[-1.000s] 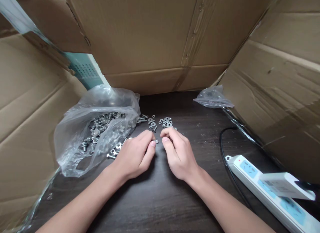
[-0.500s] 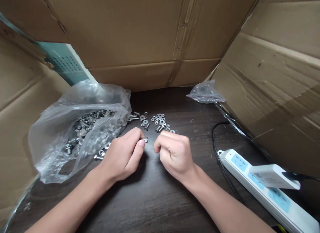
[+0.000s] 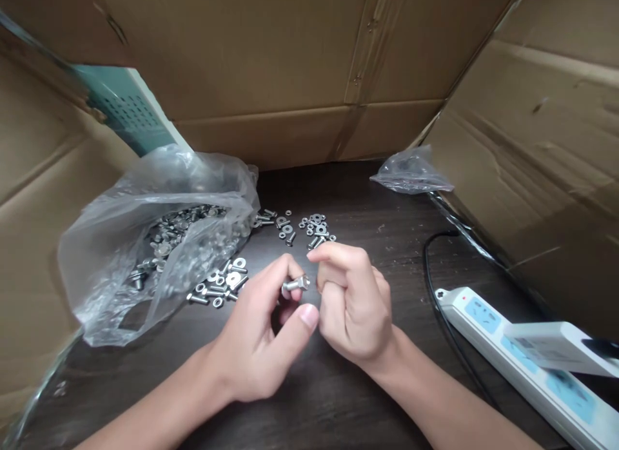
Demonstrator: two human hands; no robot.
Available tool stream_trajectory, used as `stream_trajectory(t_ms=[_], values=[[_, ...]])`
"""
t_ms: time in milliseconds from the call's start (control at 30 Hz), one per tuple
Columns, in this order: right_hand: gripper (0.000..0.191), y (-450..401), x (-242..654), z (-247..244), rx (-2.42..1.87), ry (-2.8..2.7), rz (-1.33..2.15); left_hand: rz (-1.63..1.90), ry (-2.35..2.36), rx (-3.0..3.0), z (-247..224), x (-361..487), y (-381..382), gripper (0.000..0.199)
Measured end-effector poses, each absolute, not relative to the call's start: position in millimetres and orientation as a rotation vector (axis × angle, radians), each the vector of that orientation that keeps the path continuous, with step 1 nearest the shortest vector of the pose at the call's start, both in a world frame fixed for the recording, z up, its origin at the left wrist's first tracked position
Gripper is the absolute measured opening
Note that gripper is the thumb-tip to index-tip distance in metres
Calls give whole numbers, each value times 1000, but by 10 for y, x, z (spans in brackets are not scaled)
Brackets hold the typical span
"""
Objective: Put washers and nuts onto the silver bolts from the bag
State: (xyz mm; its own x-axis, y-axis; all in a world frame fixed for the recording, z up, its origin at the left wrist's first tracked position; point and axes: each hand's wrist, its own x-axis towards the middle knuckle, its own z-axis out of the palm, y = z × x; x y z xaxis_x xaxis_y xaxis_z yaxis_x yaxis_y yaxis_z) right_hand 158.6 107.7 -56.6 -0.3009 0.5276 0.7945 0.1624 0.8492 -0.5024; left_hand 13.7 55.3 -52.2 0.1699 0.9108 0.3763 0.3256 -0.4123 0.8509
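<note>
My left hand (image 3: pixel 271 327) holds a silver bolt (image 3: pixel 295 284) on its curled fingers, the thumb lifted a little off it; a nut seems to sit at the bolt's right end. Close by on the right, my right hand (image 3: pixel 355 302) is closed, its index finger bent toward the bolt; whatever its fingers may hold is hidden. Behind my left hand lies a group of bolts, nuts and washers (image 3: pixel 233 279). Farther back are more loose bolts and washers (image 3: pixel 287 229) and a cluster of nuts, washers and bolts (image 3: pixel 316 225).
At the left, an open plastic bag (image 3: pixel 111 244) holds many metal fasteners. A small plastic bag (image 3: pixel 413 171) lies at the back right. A white power strip (image 3: pixel 522 353) with a plugged-in adapter and a black cable (image 3: pixel 428 269) lies at the right. Cardboard walls (image 3: pixel 271 57) surround the dark table.
My left hand has turned and opened its thumb away from the fingers, showing more of the bolt. My right hand's index finger has lifted. The view has shifted slightly, and more fasteners show behind my left hand.
</note>
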Motion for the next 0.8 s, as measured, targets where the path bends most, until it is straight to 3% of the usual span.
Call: stream_trajectory(t_ms=[233,800], values=[[36,959,1601,-565,-469,-1838,585,1259,1062,1721,-503,240,487,16],[33,936,1626,-573,-474,-1901,582,1281,1041,1746,-503,247,479,17]])
